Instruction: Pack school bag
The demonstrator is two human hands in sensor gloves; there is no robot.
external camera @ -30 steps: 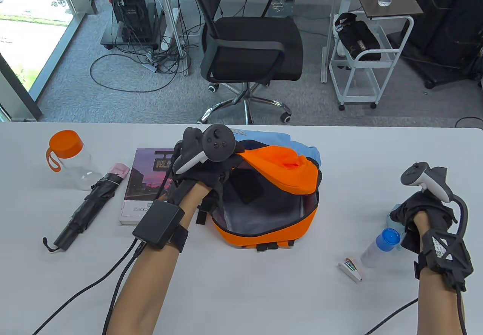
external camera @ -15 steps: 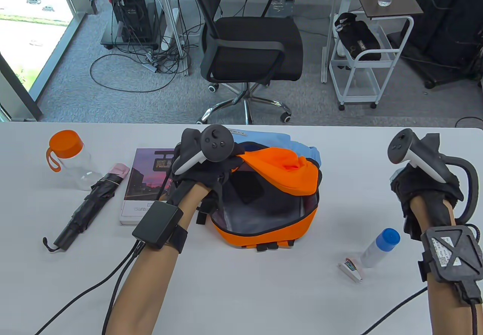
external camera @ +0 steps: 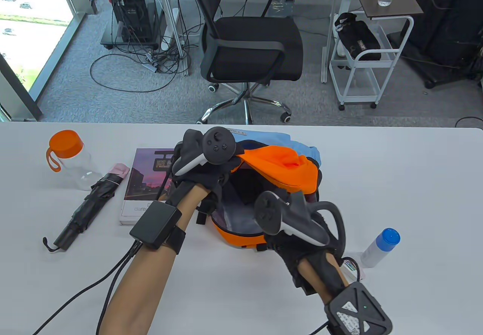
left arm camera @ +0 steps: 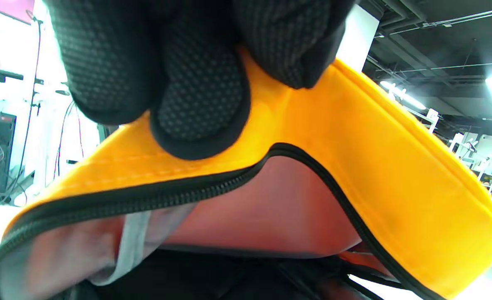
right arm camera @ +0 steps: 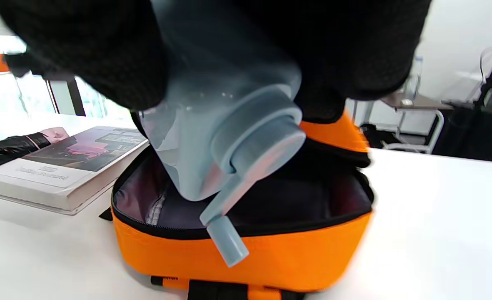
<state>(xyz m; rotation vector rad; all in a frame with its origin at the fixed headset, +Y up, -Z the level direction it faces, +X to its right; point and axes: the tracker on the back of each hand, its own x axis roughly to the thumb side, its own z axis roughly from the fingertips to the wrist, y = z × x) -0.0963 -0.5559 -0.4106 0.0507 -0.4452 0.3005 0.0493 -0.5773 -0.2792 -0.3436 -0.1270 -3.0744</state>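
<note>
The orange school bag (external camera: 236, 233) lies open on the table, with its dark lining showing. My left hand (external camera: 202, 170) pinches the edge of the bag's orange flap (external camera: 283, 163) and holds it up; the left wrist view shows my fingers (left arm camera: 200, 96) on the flap (left arm camera: 375, 166) by the zip. My right hand (external camera: 300, 236) grips a pale blue translucent bottle (right arm camera: 221, 137) with a lid and a hanging loop. It holds the bottle tilted just above the bag's opening (right arm camera: 270, 258). In the table view the bottle is hidden under my hand.
A book (external camera: 143, 184) lies left of the bag, with a folded black umbrella (external camera: 90, 203) and an orange-lidded clear bottle (external camera: 68, 153) beyond it. A white tube with a blue cap (external camera: 379, 246) and a small packet (external camera: 353, 269) lie right. Light blue cloth (external camera: 271, 138) sits behind the bag.
My right hand lifted the pale blue bottle from the table's right side and carried it left to the bag's opening. My left hand kept holding the flap up.
</note>
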